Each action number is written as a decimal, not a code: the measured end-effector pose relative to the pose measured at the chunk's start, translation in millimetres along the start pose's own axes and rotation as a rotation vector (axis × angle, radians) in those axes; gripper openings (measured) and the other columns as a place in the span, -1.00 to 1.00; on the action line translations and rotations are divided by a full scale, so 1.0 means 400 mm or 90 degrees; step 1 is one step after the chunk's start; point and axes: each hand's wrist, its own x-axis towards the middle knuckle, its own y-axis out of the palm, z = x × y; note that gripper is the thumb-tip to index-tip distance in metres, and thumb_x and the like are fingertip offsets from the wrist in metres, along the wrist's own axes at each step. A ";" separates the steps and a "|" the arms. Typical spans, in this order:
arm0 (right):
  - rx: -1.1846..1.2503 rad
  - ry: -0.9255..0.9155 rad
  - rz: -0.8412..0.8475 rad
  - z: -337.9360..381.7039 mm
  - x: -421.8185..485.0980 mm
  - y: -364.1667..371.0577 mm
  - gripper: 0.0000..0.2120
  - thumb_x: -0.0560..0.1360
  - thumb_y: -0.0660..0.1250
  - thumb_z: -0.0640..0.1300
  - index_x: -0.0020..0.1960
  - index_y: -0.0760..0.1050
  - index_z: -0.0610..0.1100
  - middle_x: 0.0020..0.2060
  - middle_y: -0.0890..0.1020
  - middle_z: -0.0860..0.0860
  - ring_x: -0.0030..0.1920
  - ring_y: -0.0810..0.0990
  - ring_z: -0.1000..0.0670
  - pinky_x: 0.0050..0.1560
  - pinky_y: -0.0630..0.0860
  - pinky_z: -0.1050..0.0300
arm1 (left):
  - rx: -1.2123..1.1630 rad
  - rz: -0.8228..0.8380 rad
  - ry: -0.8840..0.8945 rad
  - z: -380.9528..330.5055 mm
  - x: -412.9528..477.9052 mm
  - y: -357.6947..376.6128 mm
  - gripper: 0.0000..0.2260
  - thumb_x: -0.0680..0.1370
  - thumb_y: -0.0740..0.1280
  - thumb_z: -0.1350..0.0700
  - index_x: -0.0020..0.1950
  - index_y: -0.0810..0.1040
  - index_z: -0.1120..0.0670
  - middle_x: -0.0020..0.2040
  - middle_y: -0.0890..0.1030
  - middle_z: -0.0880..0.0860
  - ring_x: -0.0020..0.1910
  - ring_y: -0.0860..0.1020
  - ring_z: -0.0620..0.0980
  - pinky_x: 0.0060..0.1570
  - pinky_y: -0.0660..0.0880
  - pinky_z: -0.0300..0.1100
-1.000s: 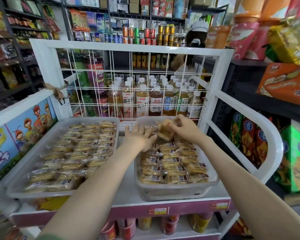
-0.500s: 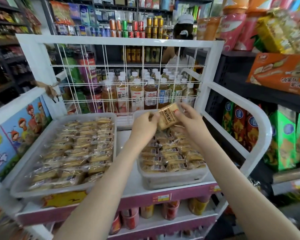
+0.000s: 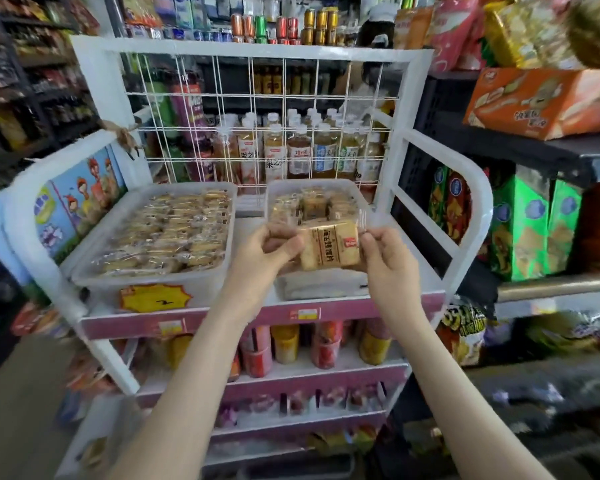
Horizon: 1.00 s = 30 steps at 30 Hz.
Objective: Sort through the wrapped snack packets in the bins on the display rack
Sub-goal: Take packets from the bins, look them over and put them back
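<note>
Packet: a clear-wrapped snack packet (image 3: 329,245), its printed face toward the camera (the print is dark and runs vertically), held in the air over the front of the right bin (image 3: 323,287).
Left hand: the left hand (image 3: 269,252) pinches the packet's left edge, fingers curled on the wrapper.
Right hand: the right hand (image 3: 390,263) pinches the right edge between thumb and forefinger.
Left bin: the left bin (image 3: 90,287) sits beside the right one on the display rack (image 3: 411,98), full of wrapped packets.

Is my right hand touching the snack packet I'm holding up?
Touching. The head view shows the right hand pinching the snack packet at its right edge; the left hand grips the other side.
</note>
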 end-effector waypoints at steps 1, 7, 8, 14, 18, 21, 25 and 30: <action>-0.019 -0.008 0.001 -0.001 -0.029 -0.021 -0.85 0.64 0.15 -0.13 -0.05 0.43 -0.15 -0.20 0.63 -0.09 -0.18 0.61 -0.03 -0.14 0.58 -0.05 | 0.005 -0.005 -0.010 0.006 -0.039 0.014 -0.94 0.50 0.38 0.17 -0.05 0.54 0.07 -0.17 0.65 -0.01 -0.11 0.64 -0.04 -0.12 0.60 -0.18; -0.135 -0.050 0.092 -0.052 -0.185 -0.114 -0.88 0.65 0.08 -0.14 0.02 0.36 -0.14 -0.29 0.58 -0.17 -0.29 0.54 -0.17 -0.27 0.39 -0.06 | 0.092 -0.047 -0.057 0.072 -0.227 0.078 -0.89 0.60 0.29 0.21 -0.10 0.53 0.04 -0.22 0.63 -0.06 -0.18 0.60 -0.08 -0.20 0.51 -0.23; -0.136 -0.040 0.107 -0.059 -0.204 -0.121 -0.86 0.65 0.07 -0.14 0.04 0.37 -0.15 -0.27 0.60 -0.16 -0.27 0.56 -0.17 -0.26 0.42 -0.05 | 0.143 -0.064 -0.055 0.077 -0.253 0.080 -0.89 0.60 0.30 0.20 -0.11 0.52 0.04 -0.18 0.62 -0.03 -0.17 0.59 -0.07 -0.25 0.50 -0.29; -0.127 -0.038 0.128 -0.062 -0.280 -0.123 -0.86 0.65 0.05 -0.15 -0.07 0.32 -0.07 -0.35 0.58 -0.12 -0.32 0.55 -0.16 -0.22 0.48 -0.13 | 0.360 -0.197 -0.037 0.080 -0.331 0.064 -0.84 0.59 0.31 0.20 -0.18 0.44 0.06 -0.14 0.63 0.08 -0.21 0.62 0.06 -0.36 0.59 -0.07; -0.122 -0.038 0.099 -0.058 -0.285 -0.109 -0.86 0.66 0.08 -0.12 -0.05 0.35 -0.08 -0.37 0.52 0.08 -0.35 0.49 0.03 -0.32 0.40 0.02 | 0.409 -0.227 0.002 0.040 -0.352 0.064 -0.93 0.59 0.30 0.23 -0.10 0.49 0.16 -0.23 0.55 -0.06 -0.39 0.47 -0.18 -0.51 0.41 -0.41; -0.123 -0.041 0.106 -0.048 -0.293 -0.093 -0.85 0.65 0.10 -0.13 -0.06 0.38 -0.11 -0.38 0.48 0.11 -0.38 0.44 0.09 -0.33 0.33 0.09 | 0.431 -0.244 0.023 0.026 -0.369 0.044 -0.92 0.58 0.31 0.23 -0.12 0.49 0.15 -0.18 0.60 0.00 -0.18 0.57 -0.02 -0.23 0.50 -0.24; -0.098 -0.017 0.120 -0.024 -0.301 -0.072 -0.86 0.65 0.11 -0.14 -0.05 0.40 -0.09 -0.31 0.52 0.09 -0.29 0.49 0.06 -0.28 0.39 0.11 | 0.410 -0.243 0.008 0.017 -0.379 0.011 -0.88 0.58 0.30 0.23 -0.15 0.47 0.13 -0.13 0.65 0.11 -0.14 0.62 0.07 -0.18 0.58 -0.05; -0.032 0.015 0.130 0.018 -0.298 -0.057 -0.81 0.66 0.07 -0.13 -0.02 0.42 -0.14 -0.26 0.54 0.05 -0.26 0.47 0.12 -0.26 0.35 0.21 | 0.368 -0.228 0.020 -0.003 -0.377 -0.015 -0.82 0.60 0.29 0.23 -0.20 0.43 0.10 -0.18 0.62 0.06 -0.24 0.61 -0.02 -0.40 0.51 -0.26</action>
